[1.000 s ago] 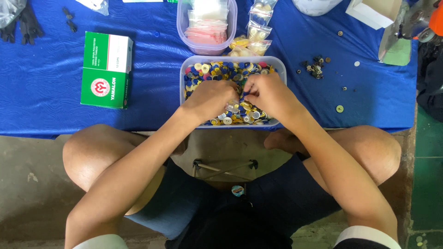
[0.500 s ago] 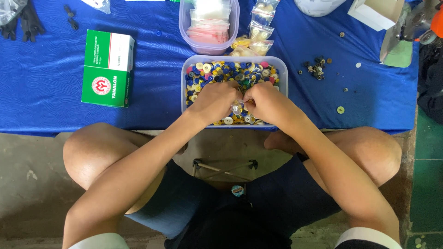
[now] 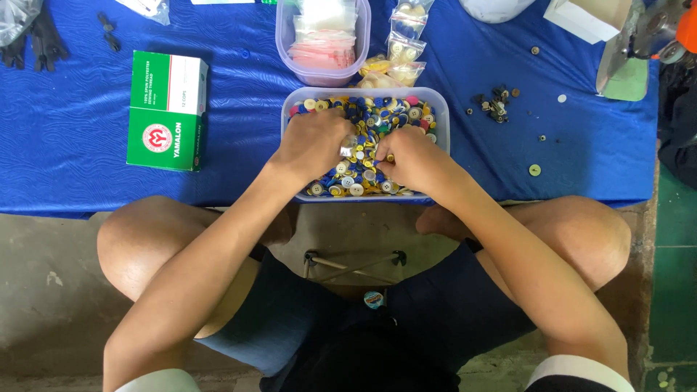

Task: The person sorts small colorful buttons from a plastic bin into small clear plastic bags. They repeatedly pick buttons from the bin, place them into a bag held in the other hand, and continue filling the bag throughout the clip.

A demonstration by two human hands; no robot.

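A clear plastic tub (image 3: 441, 109) full of small blue, yellow, white and red buttons (image 3: 367, 112) sits at the near edge of a blue cloth. Both my hands are down in it. My left hand (image 3: 311, 145) rests on the left half, fingers curled into the pile with a small silvery piece at its fingertips. My right hand (image 3: 412, 161) lies on the right half, fingertips pinched among the buttons near the middle. What either hand holds is hidden by the fingers.
Behind the tub stands a second clear tub (image 3: 323, 36) of pink and white packets, with small bags (image 3: 403, 43) beside it. A green and white box (image 3: 165, 110) lies at left. Loose buttons (image 3: 496, 103) are scattered at right. Black gloves (image 3: 33, 40) lie far left.
Both hands shifted slightly within the tub, working through the buttons; the left hand moved a little to the left and the fingertips now meet near the middle.
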